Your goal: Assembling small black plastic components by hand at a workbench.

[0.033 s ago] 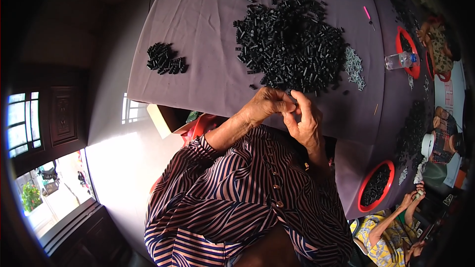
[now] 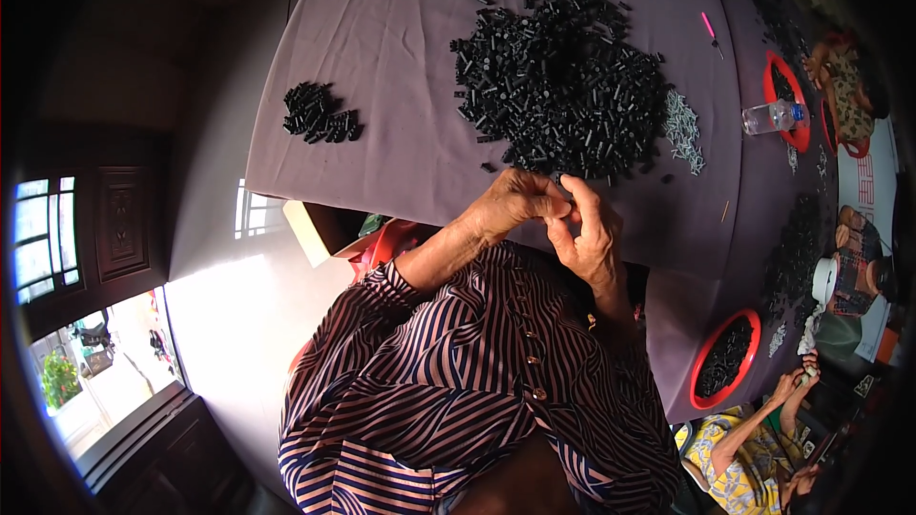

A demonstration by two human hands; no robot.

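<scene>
A wide table under a mauve cloth fills the upper part of the view, its near edge curving just above the person's chest. Below it the person's striped shirt takes up the lower middle, both forearms rising from it toward the table edge.

On the cloth the biggest thing is a large heap of small black tube-like parts, right of centre — its near fringe lies just beyond the hands. A far smaller black pile sits well apart to the left. Just beside the big heap's right edge lies a small drift of pale grey metal pieces.

Further right stand a red round tray with a clear plastic bottle lying across it, and, at the table's lower right corner, a second red tray holding black parts. Another person's hands work near that tray. A thin pink stick lies near the far right of the heap.

The left hand and right hand meet at the near table edge, fingertips pressed together — whatever small piece they pinch is hidden between them, so I cannot tell what it is. Nothing lies between the hands and the heap but a few stray black parts.
</scene>
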